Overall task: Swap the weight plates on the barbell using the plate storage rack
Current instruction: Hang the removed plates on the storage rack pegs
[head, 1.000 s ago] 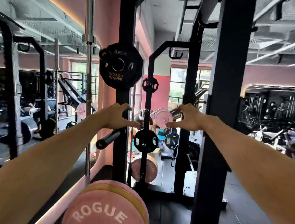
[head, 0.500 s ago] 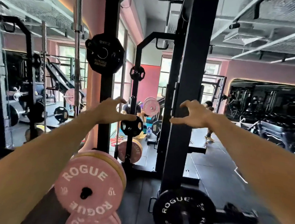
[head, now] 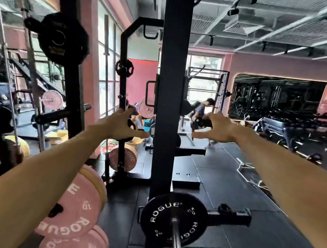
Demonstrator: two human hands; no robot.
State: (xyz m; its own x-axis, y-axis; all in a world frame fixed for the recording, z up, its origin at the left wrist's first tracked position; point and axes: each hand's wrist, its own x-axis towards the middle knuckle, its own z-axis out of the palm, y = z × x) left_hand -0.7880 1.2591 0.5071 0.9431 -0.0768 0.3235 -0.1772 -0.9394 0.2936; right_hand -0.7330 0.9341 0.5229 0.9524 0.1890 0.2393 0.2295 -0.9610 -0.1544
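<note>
The black plate point(head: 174, 218) sits on the end of the bar point(head: 176, 240), low down, right in front of the black post point(head: 170, 104). The bar points straight back at the person. Both hands are up high, well above the plate. The left hand point(head: 119, 125) is left of the post, the right hand point(head: 217, 130) is right of it. Each grip is wide open and holds nothing. Both hands look about equally far from the plate, so the 2 must drop down to reach it.
</note>
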